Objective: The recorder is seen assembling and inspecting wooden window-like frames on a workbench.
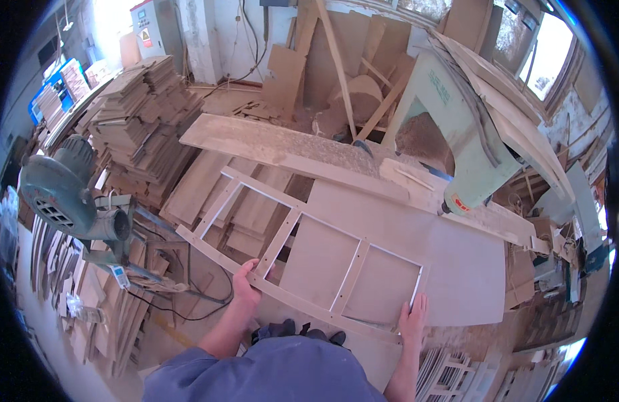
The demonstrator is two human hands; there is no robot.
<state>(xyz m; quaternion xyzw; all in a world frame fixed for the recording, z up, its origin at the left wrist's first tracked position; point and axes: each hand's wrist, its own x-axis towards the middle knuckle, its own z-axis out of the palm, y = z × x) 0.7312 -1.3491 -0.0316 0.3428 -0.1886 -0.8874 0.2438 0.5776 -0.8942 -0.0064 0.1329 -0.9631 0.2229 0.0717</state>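
In front of me I hold a long wooden frame (283, 242) with several rectangular openings. Its near rail is gripped by my left hand (245, 285), thumb on top and fingers wrapped underneath. My right hand (413, 317) clasps the frame's right end near the near corner. Beneath and beyond the frame is a broad pale board (463, 264). Just past it lies a long dusty plank or fence (276, 153). A pale green machine arm (430, 100) rises over the far right part of that work surface.
At left stand a green motor blower (61, 187) and a tall stack of wooden boards (139, 120). Loose wood strips (98, 315) lie low on the left, and more slatted frames (450, 378) at lower right. A black cable (182, 310) crosses the floor.
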